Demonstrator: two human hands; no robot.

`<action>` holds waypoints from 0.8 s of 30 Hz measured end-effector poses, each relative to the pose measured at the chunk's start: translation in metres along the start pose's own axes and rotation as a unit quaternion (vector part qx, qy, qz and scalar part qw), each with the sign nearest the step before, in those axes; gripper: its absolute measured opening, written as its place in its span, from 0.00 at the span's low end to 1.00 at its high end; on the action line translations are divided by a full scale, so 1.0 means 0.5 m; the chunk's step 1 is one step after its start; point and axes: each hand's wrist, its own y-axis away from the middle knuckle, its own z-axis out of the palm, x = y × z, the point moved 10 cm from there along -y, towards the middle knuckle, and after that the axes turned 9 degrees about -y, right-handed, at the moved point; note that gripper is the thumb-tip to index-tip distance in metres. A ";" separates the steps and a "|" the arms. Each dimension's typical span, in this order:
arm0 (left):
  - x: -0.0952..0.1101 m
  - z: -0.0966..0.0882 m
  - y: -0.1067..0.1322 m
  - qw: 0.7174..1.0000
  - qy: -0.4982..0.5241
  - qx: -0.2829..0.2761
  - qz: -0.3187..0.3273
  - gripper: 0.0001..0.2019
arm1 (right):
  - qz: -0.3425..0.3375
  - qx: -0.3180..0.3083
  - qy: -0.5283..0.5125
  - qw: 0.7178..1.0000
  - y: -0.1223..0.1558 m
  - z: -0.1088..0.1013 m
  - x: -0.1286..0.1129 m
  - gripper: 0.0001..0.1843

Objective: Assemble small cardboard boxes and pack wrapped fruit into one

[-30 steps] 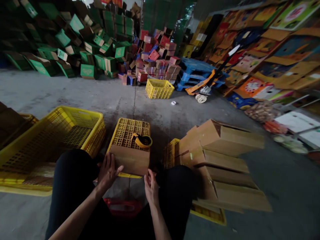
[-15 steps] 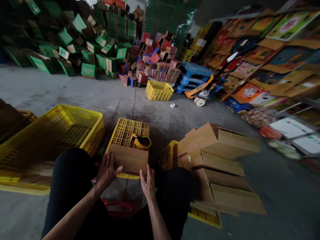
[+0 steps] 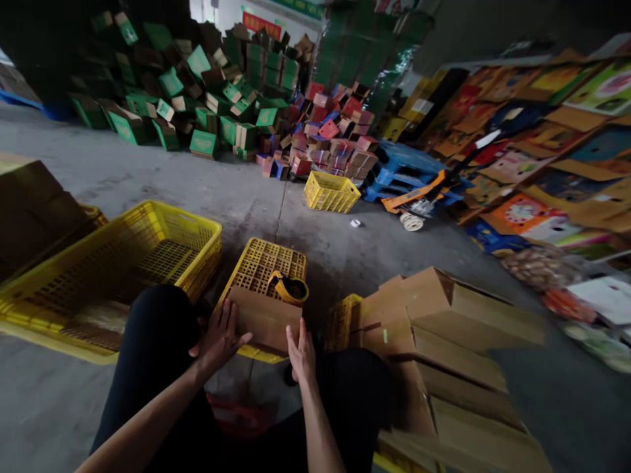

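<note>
A brown cardboard box lies on an upturned yellow plastic crate between my knees. My left hand rests along its left end, fingers stretched out and thumb apart. At the right end, my right hand is held up with fingers extended, its fingertips at the box's edge. Neither hand is wrapped round anything. Just beyond the box, a yellow and black tape dispenser sits on the crate.
Folded cardboard cartons lean in a stack at my right. A large yellow crate stands at my left, beside more cardboard. Farther off are a small yellow crate, a pallet jack and piled green boxes.
The view has swung up and to the left, so everything appears shifted right. Both hands stay at the two ends of the cardboard box, with little visible change in their pose.
</note>
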 end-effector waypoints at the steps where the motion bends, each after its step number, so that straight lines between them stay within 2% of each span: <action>1: 0.001 -0.002 -0.001 1.000 -0.002 0.000 -0.002 0.47 | 0.003 0.001 -0.004 1.000 0.004 0.004 0.000 0.20; 4: 0.002 -0.010 -0.004 1.000 0.008 0.009 -0.013 0.47 | 0.018 0.026 0.004 1.000 0.031 0.009 -0.017 0.26; 6: 0.002 -0.016 -0.006 0.999 0.026 0.015 -0.018 0.47 | 0.044 0.067 0.028 0.996 0.057 0.003 -0.032 0.35; 9: -0.006 -0.022 -0.010 0.997 0.061 0.018 -0.037 0.43 | 0.028 0.063 0.061 0.996 0.075 0.018 -0.079 0.41; 12: -0.025 -0.025 -0.014 0.990 0.115 0.016 -0.076 0.36 | 0.004 0.042 0.067 0.997 0.057 0.039 -0.124 0.40; 16: -0.049 -0.017 -0.020 0.970 0.202 -0.005 -0.133 0.29 | -0.015 0.019 0.071 0.997 0.004 0.072 -0.187 0.38; 20: -0.067 -0.013 -0.025 0.945 0.269 -0.001 -0.184 0.28 | -0.047 -0.015 0.051 0.997 -0.032 0.128 -0.269 0.32; 24: -0.075 -0.005 -0.029 0.923 0.331 0.013 -0.195 0.31 | -0.071 -0.078 0.032 0.994 -0.061 0.188 -0.338 0.29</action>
